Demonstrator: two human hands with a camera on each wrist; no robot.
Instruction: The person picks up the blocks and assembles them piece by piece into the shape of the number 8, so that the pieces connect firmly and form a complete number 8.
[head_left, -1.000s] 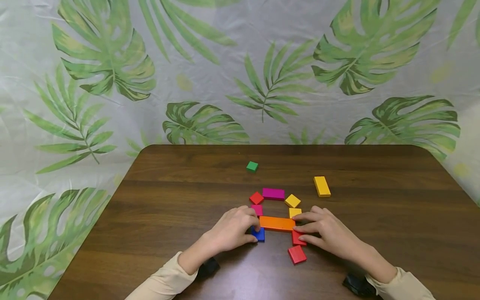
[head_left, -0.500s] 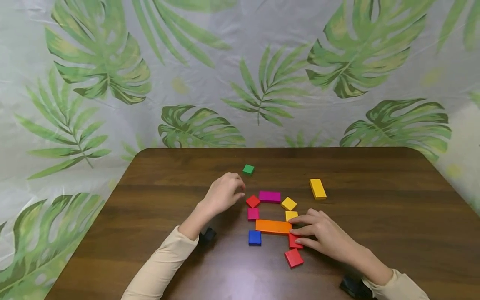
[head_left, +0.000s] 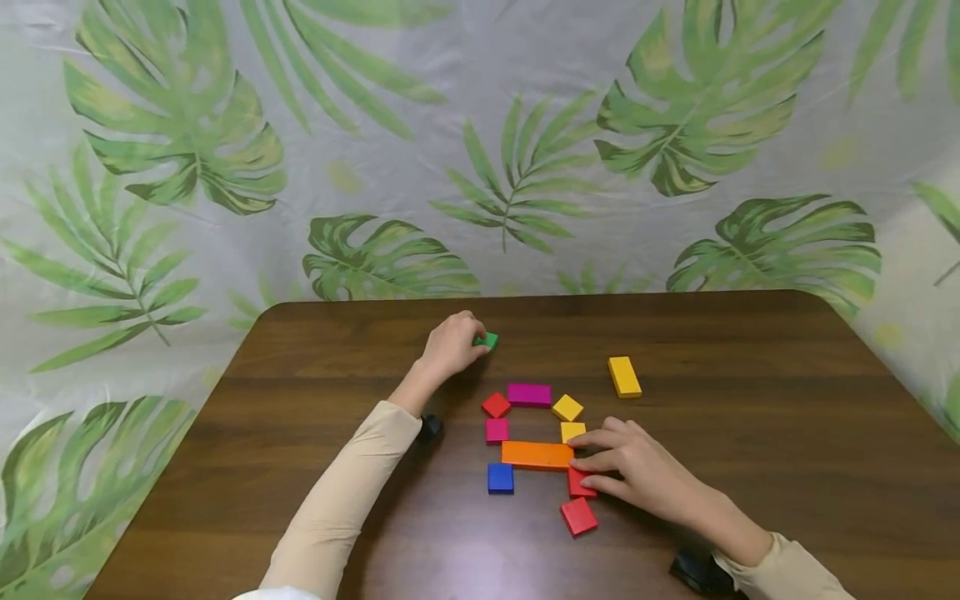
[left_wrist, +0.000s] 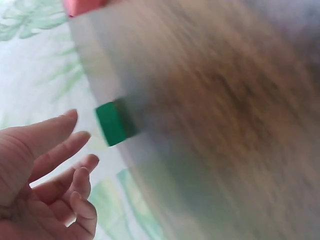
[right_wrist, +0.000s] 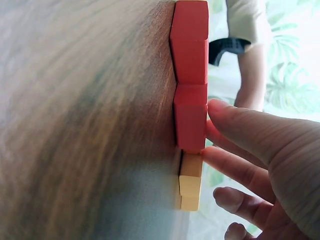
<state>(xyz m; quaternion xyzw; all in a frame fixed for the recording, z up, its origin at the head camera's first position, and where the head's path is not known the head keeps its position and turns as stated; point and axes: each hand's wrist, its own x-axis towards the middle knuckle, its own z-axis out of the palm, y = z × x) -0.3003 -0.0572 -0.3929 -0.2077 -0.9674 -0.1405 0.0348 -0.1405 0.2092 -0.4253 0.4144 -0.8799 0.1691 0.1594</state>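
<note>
Near the table's far side my left hand is at a small green block, its fingertips overlapping the block in the head view. In the left wrist view a gap shows between the spread, bent fingers and the green block. My right hand rests its fingertips on a red block and at the right end of a long orange block. A yellow square block lies just beyond these fingers. Another red block, slightly turned, lies nearer the front edge.
Left and beyond the orange block lie a blue block, a magenta block, a turned red block, a purple block and a turned yellow block. A longer yellow block lies apart, further right on the wooden table.
My left hand has left the blue and orange blocks and moved away from me to the green block. The right hand keeps its place at the red and orange blocks.
</note>
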